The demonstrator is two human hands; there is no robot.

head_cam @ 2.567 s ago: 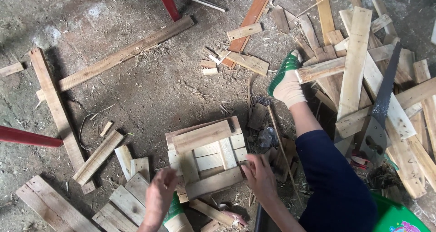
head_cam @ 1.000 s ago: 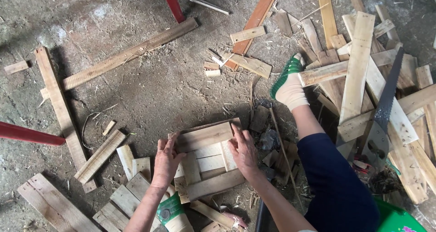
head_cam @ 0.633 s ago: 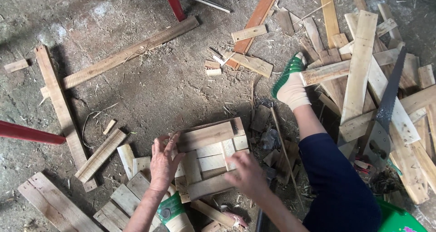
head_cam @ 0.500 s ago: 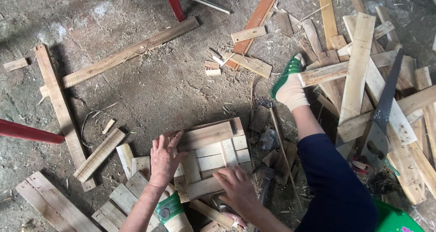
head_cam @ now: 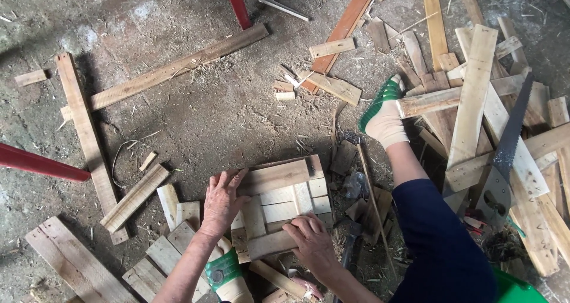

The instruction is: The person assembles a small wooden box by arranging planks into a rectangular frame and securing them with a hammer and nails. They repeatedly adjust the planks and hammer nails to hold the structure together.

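Note:
A small square panel of short wooden slats (head_cam: 284, 203) lies on the dirt floor in front of me. My left hand (head_cam: 222, 201) rests flat on its left edge, fingers spread over the upper cross slat. My right hand (head_cam: 310, 239) grips the lower cross slat (head_cam: 268, 244) at the panel's near edge. My foot in a white and green sock (head_cam: 383, 116) stretches out to the right of the panel, and the other foot's sock (head_cam: 224, 273) shows under my left forearm.
Long planks (head_cam: 169, 70) lie across the floor behind the panel. A pile of boards (head_cam: 475, 95) with a hand saw (head_cam: 504, 154) on it fills the right side. Red metal legs (head_cam: 35, 163) stand at the left and top. Slats (head_cam: 136, 196) lie at the left.
My right hand has slid from the panel's upper right edge down to its near edge and closed on the lower cross slat. My left hand stays on the left side.

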